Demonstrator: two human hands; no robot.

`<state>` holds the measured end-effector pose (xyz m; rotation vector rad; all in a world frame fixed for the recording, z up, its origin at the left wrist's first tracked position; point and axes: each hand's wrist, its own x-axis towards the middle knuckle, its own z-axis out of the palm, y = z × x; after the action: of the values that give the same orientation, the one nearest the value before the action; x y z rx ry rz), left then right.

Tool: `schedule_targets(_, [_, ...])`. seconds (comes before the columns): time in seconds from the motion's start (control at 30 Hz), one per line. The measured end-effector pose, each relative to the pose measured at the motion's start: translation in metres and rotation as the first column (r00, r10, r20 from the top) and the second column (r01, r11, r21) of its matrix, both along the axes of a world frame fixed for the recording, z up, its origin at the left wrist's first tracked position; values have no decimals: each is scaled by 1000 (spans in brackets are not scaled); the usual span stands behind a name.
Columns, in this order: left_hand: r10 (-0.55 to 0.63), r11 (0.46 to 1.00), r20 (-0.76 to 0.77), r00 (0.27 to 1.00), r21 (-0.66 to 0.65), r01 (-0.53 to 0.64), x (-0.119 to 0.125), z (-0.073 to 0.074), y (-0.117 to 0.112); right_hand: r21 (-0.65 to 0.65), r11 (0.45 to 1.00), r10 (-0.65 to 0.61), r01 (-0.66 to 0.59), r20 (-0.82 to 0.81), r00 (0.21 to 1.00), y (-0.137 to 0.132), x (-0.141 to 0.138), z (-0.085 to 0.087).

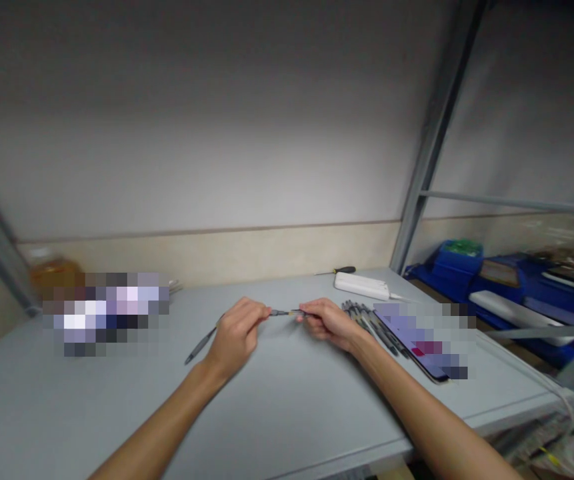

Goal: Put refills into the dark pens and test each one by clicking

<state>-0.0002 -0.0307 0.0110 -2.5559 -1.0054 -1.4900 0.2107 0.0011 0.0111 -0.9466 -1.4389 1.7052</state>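
Observation:
Over the middle of the table [287, 400], my left hand [237, 333] pinches one end of a slim dark pen [281, 313]. My right hand [327, 325] grips its other end, so the pen spans level between both sets of fingertips. A small yellowish band shows near the right fingers. Partly hidden behind my left hand is a second grey pen [199, 347], slanting down to the left; I cannot tell whether it touches the hand. Just right of my right hand lies a group of several dark pens [379, 327].
A phone-like slab with a blurred screen [411, 340] lies beside the pens. Behind are a white power strip [361, 285] and a screwdriver [345, 270]. A pixelated object [111, 313] stands left. Blue bins [459, 263] sit beyond the metal frame [419, 193] at right.

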Motion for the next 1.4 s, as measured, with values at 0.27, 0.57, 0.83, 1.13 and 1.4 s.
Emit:
schedule_targets(0.27, [237, 911, 151, 960, -378, -166, -4, -3, 11, 472, 860, -265, 194, 89, 960, 2, -4, 1])
schedule_targets(0.57, [170, 976, 105, 980, -156, -153, -3, -2, 5, 266, 960, -111, 81, 99, 989, -2, -2, 1])
schedule_targets(0.83, [64, 987, -31, 997, 146, -59, 0, 0, 1, -196, 977, 51, -84, -167, 985, 1, 5, 2])
schedule_targets(1.13, [-42, 999, -214, 976, -29, 37, 15, -2, -10, -134, 925, -377, 356, -453, 808, 4, -1, 12])
schedule_targets(1.4, [177, 965, -206, 962, -156, -211, -1, -12, 7, -285, 919, -387, 272, -524, 759, 10, 4, 32])
